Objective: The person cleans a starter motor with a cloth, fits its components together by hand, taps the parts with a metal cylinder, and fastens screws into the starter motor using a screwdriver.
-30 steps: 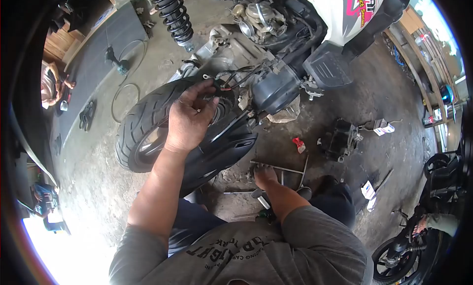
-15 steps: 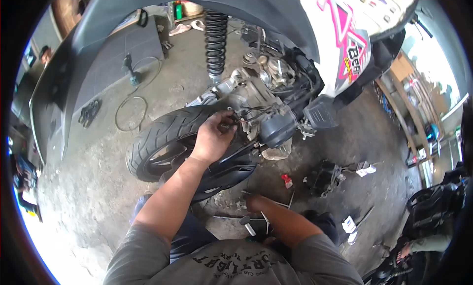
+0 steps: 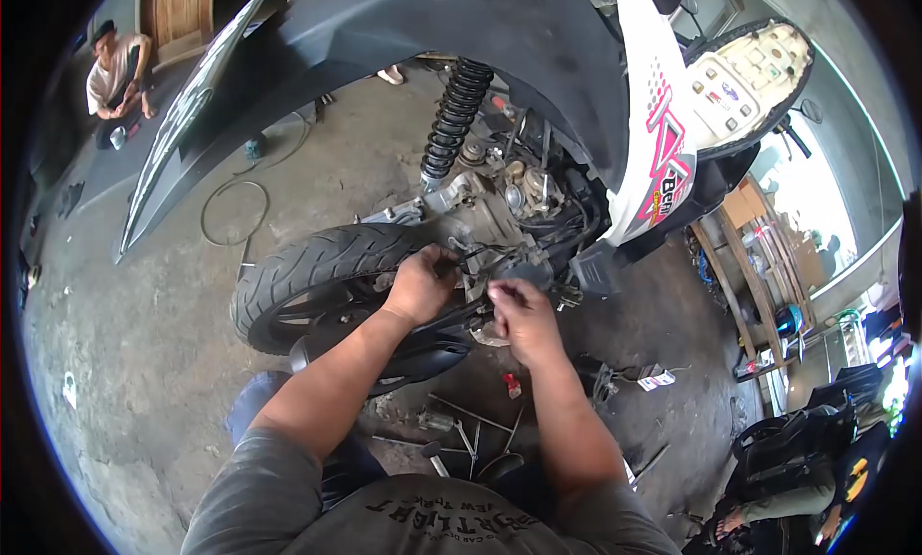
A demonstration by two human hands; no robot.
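Note:
My left hand is at the rear of a scooter, between the rear tyre and the engine. Its fingers are pinched together beside thin dark cables; what they hold is too small to make out. My right hand is just to the right, in front of the engine cover. Its fingers are curled with thumb and forefinger close together, and anything in them is hidden. Above both hands, a black coil spring shock absorber stands slightly tilted. Below them lies a black plastic cover.
Several metal tools and a small red item lie on the concrete floor near my legs. A coiled hose is at left. One person sits at upper left. Wooden shelving stands at right; another person's leg shows lower right.
My right hand has risen from near the floor tools to the engine beside my left hand. The left hand stays pinched at about the same place. The camera view has shifted.

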